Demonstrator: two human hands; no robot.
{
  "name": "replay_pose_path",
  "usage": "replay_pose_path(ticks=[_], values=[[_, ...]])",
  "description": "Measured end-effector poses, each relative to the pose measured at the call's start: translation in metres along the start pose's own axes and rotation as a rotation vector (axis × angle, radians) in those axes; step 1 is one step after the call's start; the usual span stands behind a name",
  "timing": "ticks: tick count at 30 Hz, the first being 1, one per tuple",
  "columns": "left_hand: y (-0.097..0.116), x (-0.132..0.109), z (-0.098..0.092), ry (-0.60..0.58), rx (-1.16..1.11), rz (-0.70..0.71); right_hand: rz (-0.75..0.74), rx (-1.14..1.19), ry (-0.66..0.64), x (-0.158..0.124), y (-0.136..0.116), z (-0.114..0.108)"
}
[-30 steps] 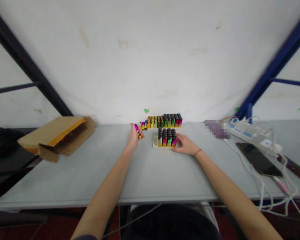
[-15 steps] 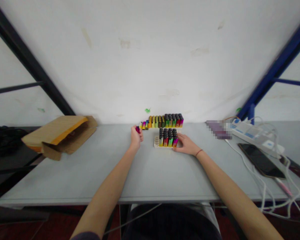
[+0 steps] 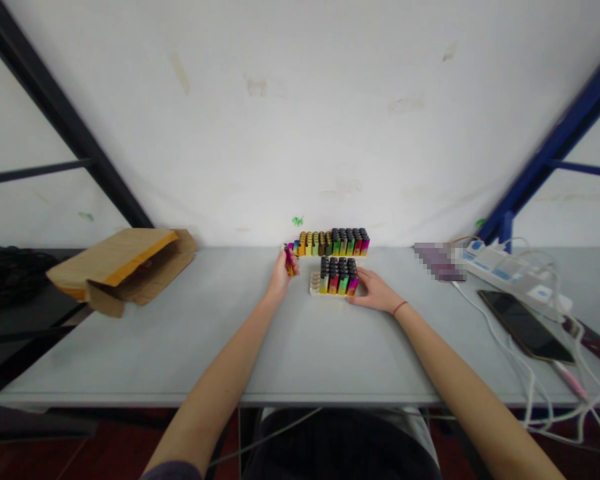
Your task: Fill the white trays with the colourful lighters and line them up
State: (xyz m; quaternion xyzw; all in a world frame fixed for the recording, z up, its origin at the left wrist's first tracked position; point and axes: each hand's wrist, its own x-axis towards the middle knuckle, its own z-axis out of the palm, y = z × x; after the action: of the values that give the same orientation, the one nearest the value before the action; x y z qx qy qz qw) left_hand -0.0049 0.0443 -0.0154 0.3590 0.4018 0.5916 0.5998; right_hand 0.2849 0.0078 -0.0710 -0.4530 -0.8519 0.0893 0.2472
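Note:
My left hand (image 3: 281, 279) is closed on a magenta and yellow lighter (image 3: 289, 259), held upright just left of a white tray (image 3: 314, 287). The tray holds several colourful lighters (image 3: 337, 275) with black tops, and its left slots show bare. My right hand (image 3: 375, 289) rests on the table with its fingers against the tray's right side. Behind the tray, a row of more lighters (image 3: 331, 242) stands along the wall.
An open cardboard box (image 3: 118, 267) lies on its side at the left of the grey table (image 3: 300, 340). At the right are a power strip (image 3: 510, 270) with white cables, a dark phone (image 3: 526, 325) and a blurred purple object (image 3: 436, 261).
My left hand has carried the lighter rightward, from near the left end of the back row to just beside the tray. My right hand has stayed at the tray.

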Motion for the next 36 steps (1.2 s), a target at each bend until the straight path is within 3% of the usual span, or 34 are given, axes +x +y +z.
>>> replay_pose_path(ticks=[5, 18, 25, 36], values=[[-0.007, -0.002, 0.001, -0.010, 0.006, 0.058, 0.000, 0.002, -0.003, 0.000, 0.001, 0.001], [-0.004, -0.011, 0.006, -0.013, -0.027, -0.131, -0.005, 0.006, 0.009, -0.001, 0.006, 0.003], [-0.002, -0.010, 0.003, 0.066, 0.033, -0.171, -0.004, 0.002, 0.009, -0.001, 0.009, 0.005], [-0.007, -0.013, 0.008, 0.142, 0.104, -0.114, -0.004, -0.003, 0.009, -0.001, 0.006, 0.004]])
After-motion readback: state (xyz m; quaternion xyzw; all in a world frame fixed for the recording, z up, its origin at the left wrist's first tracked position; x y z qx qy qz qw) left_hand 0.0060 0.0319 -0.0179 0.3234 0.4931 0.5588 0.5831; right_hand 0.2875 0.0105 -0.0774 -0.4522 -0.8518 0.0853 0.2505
